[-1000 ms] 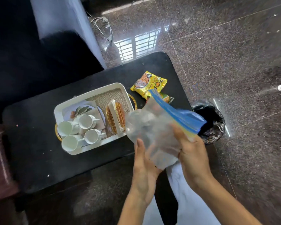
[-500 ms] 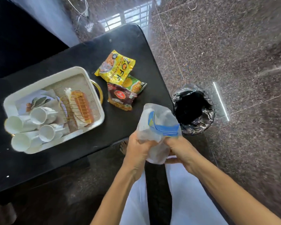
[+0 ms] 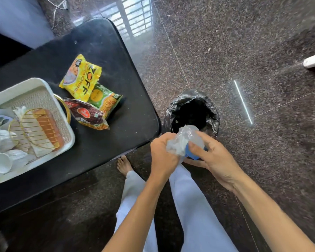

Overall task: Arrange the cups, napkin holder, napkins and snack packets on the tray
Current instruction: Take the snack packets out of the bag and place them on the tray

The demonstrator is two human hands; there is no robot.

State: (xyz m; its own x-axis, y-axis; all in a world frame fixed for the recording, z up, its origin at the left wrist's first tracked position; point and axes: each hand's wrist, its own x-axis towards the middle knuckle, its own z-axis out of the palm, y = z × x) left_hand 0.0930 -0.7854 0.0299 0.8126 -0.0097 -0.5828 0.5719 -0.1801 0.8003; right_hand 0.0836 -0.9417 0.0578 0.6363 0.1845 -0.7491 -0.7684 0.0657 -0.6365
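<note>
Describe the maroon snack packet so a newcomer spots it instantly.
On the black table, look just right of the white tray, where three snack packets overlap. The maroon packet lies nearest the person, beside the tray's gold handle; its dark face with a round red logo sets it apart from the yellow packet and green packet farther back.

Three snack packets lie overlapping on the black surface (image 3: pixel 107 51), up and to the left of the fingers (image 3: pixel 198 148). The yellow packet (image 3: pixel 81 77) is farthest, the dark red packet (image 3: pixel 85 113) nearest, and the green packet (image 3: pixel 105 99) sits partly covered between them. Farther left of the fingers is the white tray (image 3: pixel 44 84). It holds a gold wire napkin holder (image 3: pixel 16 122) with napkins (image 3: pixel 29 128) in it, and white cups (image 3: pixel 1 161) lying on their sides.
</note>
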